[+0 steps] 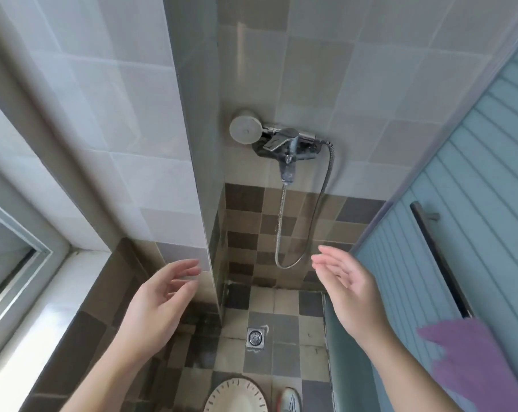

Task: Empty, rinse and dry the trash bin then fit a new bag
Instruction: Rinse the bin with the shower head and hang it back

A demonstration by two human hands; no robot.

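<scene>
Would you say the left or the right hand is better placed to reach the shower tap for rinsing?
Right, probably. The right hand is open and empty, almost below the tap and beside the hose. The left hand, also empty, is by the wall corner.

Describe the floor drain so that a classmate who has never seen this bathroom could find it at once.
Start at the chrome tap on the far tiled wall and follow the hanging shower hose down to the checkered floor. The floor drain lies there, roughly between the person's two arms. It is the only shiny metal square with a round grate among matte brown, beige and grey tiles.
</scene>
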